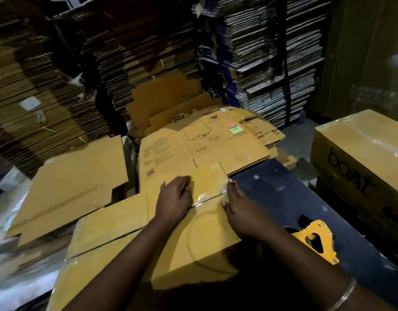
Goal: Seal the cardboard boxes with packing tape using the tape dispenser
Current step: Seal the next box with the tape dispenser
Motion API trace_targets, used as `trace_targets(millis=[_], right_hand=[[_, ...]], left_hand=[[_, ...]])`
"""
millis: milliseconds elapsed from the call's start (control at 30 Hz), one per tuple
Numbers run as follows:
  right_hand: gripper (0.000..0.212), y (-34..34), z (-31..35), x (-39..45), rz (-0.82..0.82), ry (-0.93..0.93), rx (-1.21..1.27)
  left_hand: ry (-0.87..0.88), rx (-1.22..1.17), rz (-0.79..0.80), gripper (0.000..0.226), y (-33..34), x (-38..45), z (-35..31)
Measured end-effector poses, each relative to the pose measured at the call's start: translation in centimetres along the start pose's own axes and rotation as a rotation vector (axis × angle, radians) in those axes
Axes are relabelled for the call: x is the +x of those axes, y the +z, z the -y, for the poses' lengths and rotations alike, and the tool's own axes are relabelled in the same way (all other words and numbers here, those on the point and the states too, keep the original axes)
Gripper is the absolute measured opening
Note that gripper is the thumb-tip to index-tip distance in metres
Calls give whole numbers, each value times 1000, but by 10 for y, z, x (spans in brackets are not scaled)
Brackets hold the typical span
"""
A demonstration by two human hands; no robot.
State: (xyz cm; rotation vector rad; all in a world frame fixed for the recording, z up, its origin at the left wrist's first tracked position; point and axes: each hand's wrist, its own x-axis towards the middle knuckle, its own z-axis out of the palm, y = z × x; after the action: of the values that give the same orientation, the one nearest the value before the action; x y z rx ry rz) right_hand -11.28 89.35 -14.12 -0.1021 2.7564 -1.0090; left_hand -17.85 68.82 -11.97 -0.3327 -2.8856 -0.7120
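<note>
Pressing both flat, open hands, left (pixel 174 196) and right (pixel 239 212), on the taped box (pixel 193 241), you had sealed its seam while the tape dispenser (pixel 314 240) lay unheld beside it.

A brown cardboard box (pixel 171 232) is seen near the middle of the scene, its top flaps folded shut so that they meet along a seam. A strip of clear, shiny packing tape (pixel 207 194) is laid along that seam and over the far flap, where it looks wrinkled. The seam is pressed on from either side by two hands. A yellow tape dispenser (pixel 314 240) is lying flat, near and to the right of the box, on a dark surface; nothing is holding it. On the far right, another brown box (pixel 359 158), printed "boat", is already covered with glossy tape.
</note>
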Motion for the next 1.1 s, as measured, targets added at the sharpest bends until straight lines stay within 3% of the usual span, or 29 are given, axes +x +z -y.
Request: trace_targets(millis=[133,233,367,500,633,700,800,900,967,1100], right_hand=[[61,0,3,-1,-74,-63,-207],[62,7,14,2,-85,-140,-401],[64,10,20,7,-67,-127,-469],[89,24,31,-1,-45,-17,-557],[87,31,46,-5,-87,63,-581],[87,41,63,-7,-99,84,-575],[92,76,100,-12,-68,1,-544],[94,101,121,-11,-109,-14,-517],[93,100,121,-9,-103,20,-506],[89,104,130,-11,-78,103,-540]], left_hand=[[-43,17,-9,38,-36,-61,48],[-205,-8,-73,43,-69,-102,83],[-370,64,-144,53,-102,-139,128],[-447,274,-79,73,-122,-165,186],[-508,-51,-3,66,-123,-179,209],[-489,-90,0,65,-124,-182,213],[-479,-159,-12,60,-126,-180,215],[-551,-427,-83,43,-131,-181,221],[-590,-588,-76,44,-134,-182,226],[-574,-681,-56,54,-133,-193,234]])
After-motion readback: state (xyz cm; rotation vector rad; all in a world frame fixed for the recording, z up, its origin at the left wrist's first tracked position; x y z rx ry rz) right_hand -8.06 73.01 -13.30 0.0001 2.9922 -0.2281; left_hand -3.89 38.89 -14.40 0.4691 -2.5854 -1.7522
